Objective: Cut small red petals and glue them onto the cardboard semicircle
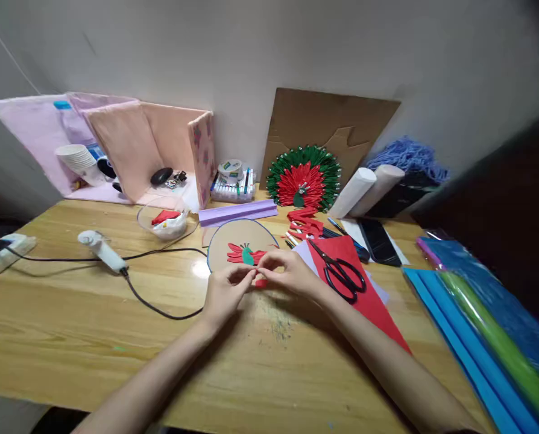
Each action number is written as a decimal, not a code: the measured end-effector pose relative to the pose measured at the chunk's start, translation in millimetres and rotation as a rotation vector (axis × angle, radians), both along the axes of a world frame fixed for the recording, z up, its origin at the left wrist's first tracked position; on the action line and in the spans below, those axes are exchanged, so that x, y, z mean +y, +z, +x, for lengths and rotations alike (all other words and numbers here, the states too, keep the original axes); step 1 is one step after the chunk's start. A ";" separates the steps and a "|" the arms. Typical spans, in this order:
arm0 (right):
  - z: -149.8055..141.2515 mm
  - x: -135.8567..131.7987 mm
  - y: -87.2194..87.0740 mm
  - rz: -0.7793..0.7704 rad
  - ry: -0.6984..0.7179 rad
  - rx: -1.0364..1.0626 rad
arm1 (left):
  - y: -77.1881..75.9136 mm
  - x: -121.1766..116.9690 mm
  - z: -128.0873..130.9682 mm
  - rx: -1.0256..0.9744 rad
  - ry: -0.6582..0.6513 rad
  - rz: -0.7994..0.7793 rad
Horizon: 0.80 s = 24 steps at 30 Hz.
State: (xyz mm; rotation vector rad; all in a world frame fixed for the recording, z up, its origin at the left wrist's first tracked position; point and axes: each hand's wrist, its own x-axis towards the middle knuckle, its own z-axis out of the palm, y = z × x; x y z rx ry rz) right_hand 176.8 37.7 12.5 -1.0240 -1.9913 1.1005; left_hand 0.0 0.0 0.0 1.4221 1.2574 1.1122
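My left hand (226,292) and my right hand (287,271) meet fingertip to fingertip above the near edge of a round cardboard disc (222,238). Both pinch a small red paper piece (257,270), mostly covered by the fingers. On the disc lies a small peacock shape with a green body (248,255) and red petal-like pieces (236,253) at its sides. Another bit of red paper (261,283) shows just below the fingers. To the right, black-handled scissors (342,276) rest on a red paper sheet (364,301).
A hot glue gun (102,250) with a black cord lies left. Behind it stands a clear bowl (143,220) with red scraps. A finished red-and-green peacock (303,181) leans on cardboard (333,114). A phone (378,242) and rolled coloured papers (459,325) lie right.
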 end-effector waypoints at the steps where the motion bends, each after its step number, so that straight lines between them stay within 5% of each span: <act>1: -0.4 0.0 -0.1 -0.032 0.001 0.017 | 0.1 0.0 0.7 -0.017 -0.004 -0.022; 24: 2.6 2.0 2.2 -0.080 0.029 0.111 | -0.5 8.4 -3.4 -0.187 -0.079 -0.255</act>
